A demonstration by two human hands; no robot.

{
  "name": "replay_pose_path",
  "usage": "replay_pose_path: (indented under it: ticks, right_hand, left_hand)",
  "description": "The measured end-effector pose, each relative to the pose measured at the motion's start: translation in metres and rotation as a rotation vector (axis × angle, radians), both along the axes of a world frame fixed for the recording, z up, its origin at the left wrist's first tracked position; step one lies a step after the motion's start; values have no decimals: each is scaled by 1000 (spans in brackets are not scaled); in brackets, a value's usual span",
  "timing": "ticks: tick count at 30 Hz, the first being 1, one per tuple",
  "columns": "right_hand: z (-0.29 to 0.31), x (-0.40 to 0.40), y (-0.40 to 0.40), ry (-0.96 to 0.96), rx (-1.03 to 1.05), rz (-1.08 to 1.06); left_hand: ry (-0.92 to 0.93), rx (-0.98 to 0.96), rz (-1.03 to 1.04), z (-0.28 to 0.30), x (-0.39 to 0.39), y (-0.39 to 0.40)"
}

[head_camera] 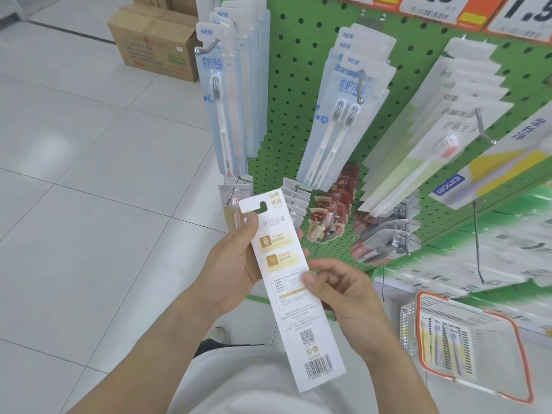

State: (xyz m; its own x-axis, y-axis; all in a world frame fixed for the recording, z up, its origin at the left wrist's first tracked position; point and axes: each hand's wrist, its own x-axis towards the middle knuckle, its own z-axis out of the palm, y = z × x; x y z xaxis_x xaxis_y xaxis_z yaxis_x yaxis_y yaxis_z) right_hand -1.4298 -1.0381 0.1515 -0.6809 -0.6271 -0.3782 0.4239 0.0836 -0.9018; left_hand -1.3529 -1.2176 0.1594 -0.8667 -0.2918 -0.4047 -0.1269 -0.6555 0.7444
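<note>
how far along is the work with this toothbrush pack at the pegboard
Done: the toothbrush pack is free of any hook and up at the pegboard, whose upper hooks already carry packs. In hand: the left hand grips its upper part, the right hand pinches its edge, printed back facing the camera. Left: its hang hole sits on no hook, so hanging it probably remains.

Bright, even light; blurred, warped edges.

Blue-and-white toothbrush packs [343,115] hang on hooks from a green pegboard [292,94] across the upper centre and right of the frame, beneath price tags [430,7]. A cardboard box [152,40] sits on the white tiled floor [74,174], upper left. An orange-rimmed basket [466,321] holds packs, lower right.
</note>
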Motion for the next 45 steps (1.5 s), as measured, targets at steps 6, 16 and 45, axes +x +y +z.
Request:
replay_pose_path:
  ticks: [6,16,45]
  right_hand:
    - [1,-2,-3,9,32,33]
    - [5,-4,-11,80,53,185]
    - [-22,-18,9,52,127,519]
  left_hand:
    - [-43,-49,6,-2,-3,-5]
    - [-53,-235,35,-1,-1,-4]
    - [-162,-278,165,-26,-7,6]
